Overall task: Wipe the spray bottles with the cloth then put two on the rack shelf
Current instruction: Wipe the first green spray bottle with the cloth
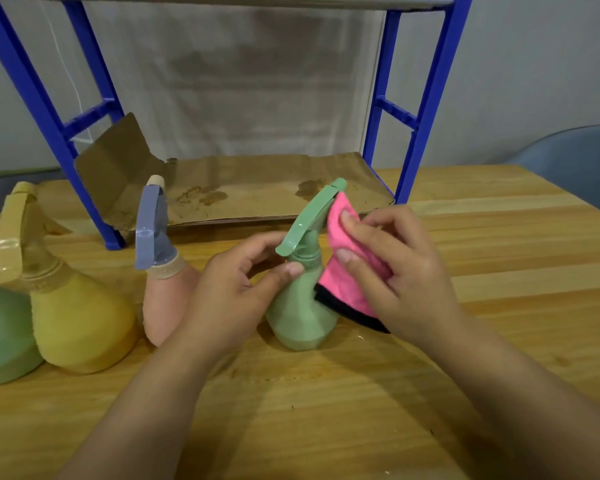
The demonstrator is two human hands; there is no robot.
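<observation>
Under my left hand [234, 289] the green pear-shaped plastic spray bottle [300, 313] looks matt and frosted, though its trigger shines a little. The pink cloth with a black hem [347, 271] in my right hand [395, 268] looks soft and fuzzy. The yellow plastic bottle [80, 327] and the peach plastic bottle [160, 303] share that frosted finish. The pale wooden table [326, 410] is smooth with visible grain. The blue-painted metal rack [426, 98] has a slight sheen; its creased brown cardboard liner [257, 188] is dull and stained.

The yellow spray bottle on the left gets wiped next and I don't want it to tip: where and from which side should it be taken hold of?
Probably at the narrow neck of the yellow pear-shaped plastic spray bottle, under its trigger head, coming from its right side, since another green bottle crowds its left. The wide body looks too bulky for the fingers to wrap.
</observation>
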